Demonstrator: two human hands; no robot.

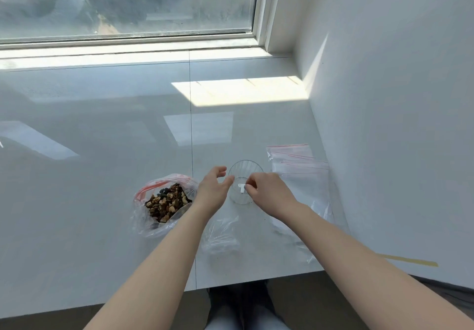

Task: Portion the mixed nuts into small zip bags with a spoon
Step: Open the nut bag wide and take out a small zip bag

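A: Where's the spoon?
B: In the cup (243, 188), I think: a small white piece, upright. The right hand (269, 193) pinches it at the rim. The left hand (214, 191) hangs loose beside the cup, fingers apart, holding nothing.
A: And the nuts?
B: One open bag of nuts (165, 201) on the worktop (102, 150), just left of the left hand, so that hand is nearer.
A: Zip bags?
B: A stack of zip bags (297, 165) right of the cup; I can't count them. One loose clear bag (221, 237) lies nearer us.
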